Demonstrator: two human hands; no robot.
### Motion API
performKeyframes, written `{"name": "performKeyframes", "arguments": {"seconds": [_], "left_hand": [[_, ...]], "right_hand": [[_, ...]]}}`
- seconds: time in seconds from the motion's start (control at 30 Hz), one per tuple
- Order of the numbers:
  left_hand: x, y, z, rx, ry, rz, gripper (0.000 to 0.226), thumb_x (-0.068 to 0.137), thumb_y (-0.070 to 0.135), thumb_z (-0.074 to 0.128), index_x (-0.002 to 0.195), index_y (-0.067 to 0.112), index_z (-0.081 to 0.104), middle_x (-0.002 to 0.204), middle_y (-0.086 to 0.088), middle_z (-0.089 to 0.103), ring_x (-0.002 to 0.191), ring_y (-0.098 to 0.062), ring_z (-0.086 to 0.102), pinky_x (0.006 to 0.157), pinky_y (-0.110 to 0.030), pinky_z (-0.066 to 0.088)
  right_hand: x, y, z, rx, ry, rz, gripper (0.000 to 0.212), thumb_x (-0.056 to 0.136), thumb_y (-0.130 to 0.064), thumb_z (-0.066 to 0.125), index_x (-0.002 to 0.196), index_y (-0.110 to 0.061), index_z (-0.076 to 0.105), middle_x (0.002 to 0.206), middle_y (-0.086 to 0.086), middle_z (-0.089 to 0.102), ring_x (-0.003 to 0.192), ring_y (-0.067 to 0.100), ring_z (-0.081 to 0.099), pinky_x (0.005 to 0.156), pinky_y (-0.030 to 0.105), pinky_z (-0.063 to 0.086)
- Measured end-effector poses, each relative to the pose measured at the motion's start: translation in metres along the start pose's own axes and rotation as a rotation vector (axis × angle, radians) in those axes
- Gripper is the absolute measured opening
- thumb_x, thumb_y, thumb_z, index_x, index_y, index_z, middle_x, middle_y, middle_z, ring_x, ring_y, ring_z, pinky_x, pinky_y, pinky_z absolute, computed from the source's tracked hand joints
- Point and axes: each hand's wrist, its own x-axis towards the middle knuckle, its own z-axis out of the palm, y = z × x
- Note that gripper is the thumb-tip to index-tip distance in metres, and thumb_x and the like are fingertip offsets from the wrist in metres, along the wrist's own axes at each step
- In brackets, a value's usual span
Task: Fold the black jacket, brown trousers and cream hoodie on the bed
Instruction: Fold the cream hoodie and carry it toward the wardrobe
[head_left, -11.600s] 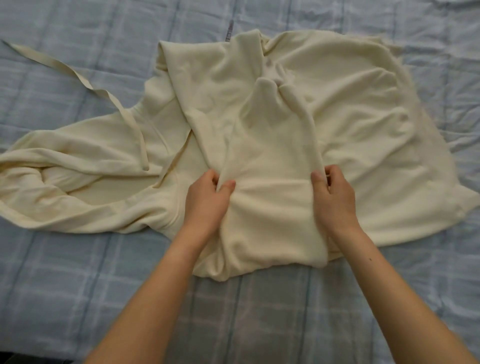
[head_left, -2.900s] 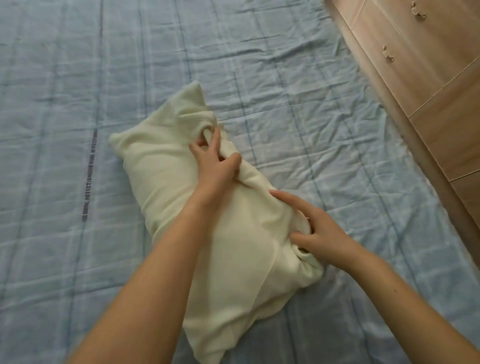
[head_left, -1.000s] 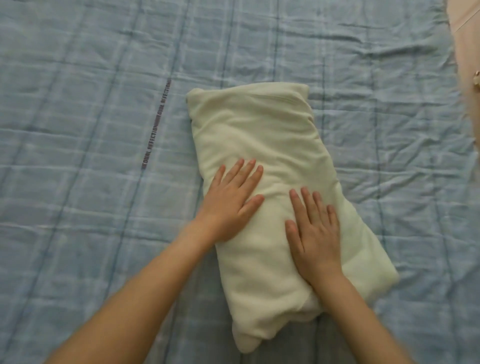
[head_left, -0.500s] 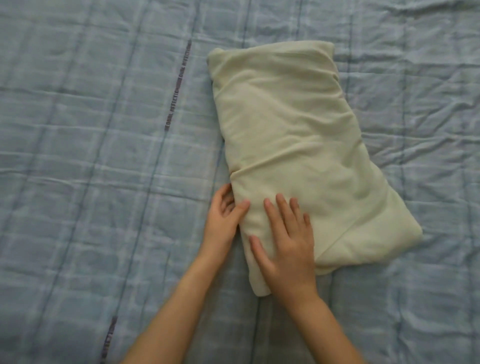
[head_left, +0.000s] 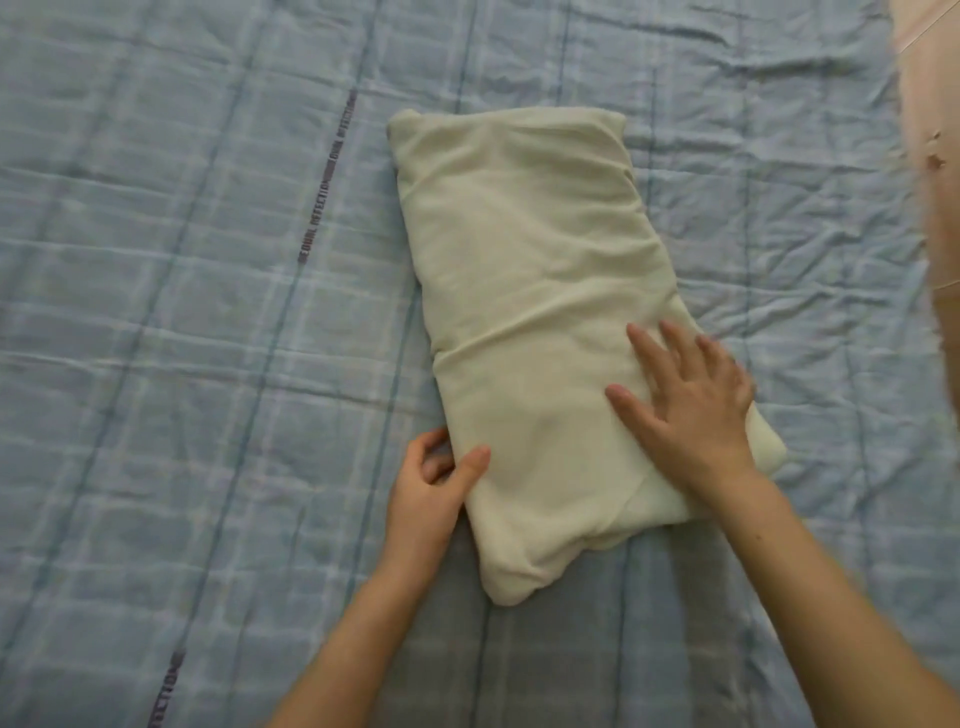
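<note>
The cream hoodie lies on the bed as a long folded bundle, running from upper middle to lower right of centre. My right hand rests flat on its near right part, fingers spread and straight. At the bundle's near left edge is my left hand, thumb on top of the fabric and curled fingers tucked at the edge. No black jacket or brown trousers are in view.
The blue checked bedsheet covers the whole bed, wrinkled at the right. A light wooden cabinet with small knobs stands along the right edge of the view.
The hoodie went from spread out to a folded bundle. In the last half second my right hand slid from the near end to the right side; my left hand stayed at the left edge.
</note>
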Motion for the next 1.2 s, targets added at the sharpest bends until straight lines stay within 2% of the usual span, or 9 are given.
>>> {"name": "performKeyframes", "arguments": {"seconds": [0.17, 0.3, 0.37, 0.47, 0.6, 0.77, 0.9, 1.03, 1.2], "left_hand": [[0.017, 0.010, 0.023, 0.171, -0.040, 0.145, 0.086, 0.074, 0.023, 0.081, 0.141, 0.023, 0.029, 0.123, 0.007, 0.056, 0.105, -0.012, 0.062, 0.087, -0.023, 0.050], [0.020, 0.011, 0.019, 0.274, -0.015, 0.253, 0.078, 0.076, 0.009, 0.081, 0.140, 0.015, 0.035, 0.124, 0.002, 0.055, 0.106, -0.011, 0.058, 0.083, -0.009, 0.046], [0.017, 0.015, 0.006, 0.277, -0.008, 0.254, 0.073, 0.076, 0.008, 0.081, 0.138, 0.011, 0.044, 0.127, -0.002, 0.060, 0.109, -0.016, 0.061, 0.093, -0.021, 0.050], [0.008, 0.022, -0.023, 0.255, -0.010, 0.228, 0.062, 0.075, 0.014, 0.084, 0.130, 0.015, 0.054, 0.121, -0.003, 0.066, 0.108, -0.020, 0.065, 0.095, -0.036, 0.053], [-0.016, 0.015, -0.079, 0.323, -0.024, 0.189, 0.063, 0.073, 0.021, 0.085, 0.129, 0.020, 0.058, 0.117, 0.005, 0.069, 0.101, -0.002, 0.066, 0.085, -0.019, 0.054], [-0.051, -0.028, -0.116, 0.390, -0.048, 0.099, 0.050, 0.082, 0.002, 0.074, 0.129, 0.007, 0.055, 0.121, -0.011, 0.067, 0.107, -0.022, 0.066, 0.089, -0.026, 0.054], [-0.060, -0.031, -0.132, 0.379, -0.169, 0.086, 0.065, 0.079, 0.012, 0.080, 0.131, 0.028, 0.044, 0.119, -0.007, 0.067, 0.098, -0.003, 0.068, 0.080, -0.018, 0.054], [-0.078, -0.029, -0.141, 0.480, -0.264, 0.095, 0.103, 0.057, 0.044, 0.082, 0.138, 0.058, 0.019, 0.127, 0.006, 0.061, 0.112, -0.004, 0.063, 0.094, -0.022, 0.051], [-0.084, -0.017, -0.142, 0.513, -0.329, 0.223, 0.086, 0.066, 0.023, 0.080, 0.136, 0.053, 0.040, 0.136, 0.013, 0.056, 0.119, -0.005, 0.058, 0.100, -0.030, 0.050]], "right_hand": [[0.003, 0.019, 0.005, 0.127, -0.112, -0.070, 0.071, 0.084, -0.081, 0.031, 0.149, -0.056, 0.018, 0.165, -0.003, 0.012, 0.147, 0.026, 0.025, 0.114, 0.044, 0.025], [-0.008, 0.014, 0.001, 0.155, -0.071, -0.044, 0.069, 0.087, -0.065, 0.049, 0.150, -0.049, 0.026, 0.162, 0.000, 0.020, 0.146, 0.020, 0.027, 0.111, 0.044, 0.031], [-0.021, 0.008, 0.002, 0.224, -0.036, -0.026, 0.067, 0.087, -0.057, 0.059, 0.149, -0.045, 0.034, 0.157, 0.000, 0.027, 0.143, 0.020, 0.033, 0.112, 0.041, 0.033], [-0.049, -0.007, 0.006, 0.382, -0.011, 0.013, 0.065, 0.083, -0.045, 0.072, 0.143, -0.036, 0.048, 0.146, 0.001, 0.036, 0.134, 0.017, 0.042, 0.109, 0.022, 0.030], [-0.113, -0.032, 0.026, 0.546, 0.079, -0.001, 0.064, 0.076, -0.025, 0.084, 0.135, -0.024, 0.059, 0.133, 0.004, 0.046, 0.124, 0.014, 0.047, 0.103, 0.001, 0.023], [-0.182, -0.048, 0.053, 0.553, 0.166, 0.071, 0.068, 0.075, -0.022, 0.085, 0.137, -0.023, 0.056, 0.140, 0.005, 0.044, 0.129, 0.016, 0.044, 0.107, 0.008, 0.027], [-0.183, -0.044, 0.051, 0.518, 0.135, 0.271, 0.081, 0.074, -0.040, 0.083, 0.144, -0.043, 0.042, 0.151, 0.008, 0.029, 0.137, 0.026, 0.039, 0.110, 0.033, 0.036], [-0.196, -0.041, 0.050, 0.613, -0.006, 0.235, 0.081, 0.080, -0.047, 0.077, 0.144, -0.060, 0.028, 0.140, -0.002, 0.052, 0.124, 0.015, 0.053, 0.097, 0.020, 0.037], [-0.216, -0.037, 0.034, 0.874, -0.122, 0.197, 0.091, 0.074, -0.022, 0.085, 0.143, -0.052, 0.034, 0.140, -0.031, 0.042, 0.128, -0.005, 0.045, 0.099, 0.003, 0.035]]}}
